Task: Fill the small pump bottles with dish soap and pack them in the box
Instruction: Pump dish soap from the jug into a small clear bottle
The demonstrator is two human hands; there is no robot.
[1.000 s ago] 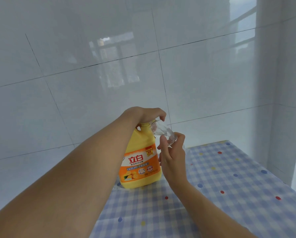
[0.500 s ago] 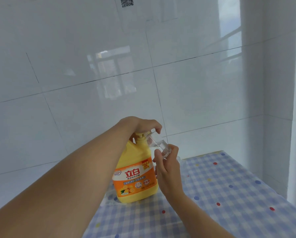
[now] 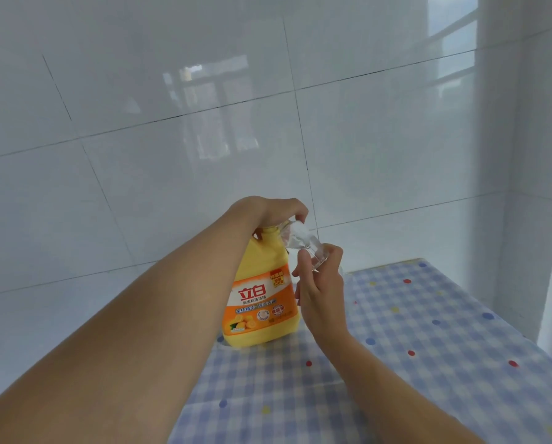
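Left hand (image 3: 270, 213): curled over the top of the jug (image 3: 262, 302), gripping it where the pump head should sit; the head itself is hidden under our fingers.
Right hand (image 3: 321, 293): fingers and thumb pinch the base of the bottle (image 3: 302, 240), which is clear and tilted, its mouth up against the jug's top, just under our left hand.
Change: almost nothing over the last second; both grips hold, the bottle stays at the spout, and only our view wobbles.
Meaning: we judge that we are mid-fill, pumping soap in; we cannot tell the level in the bottle.
Jug: upright on the checked cloth (image 3: 428, 347), near the tiled wall (image 3: 172, 139).
Box: not in view, so packing lies ahead.
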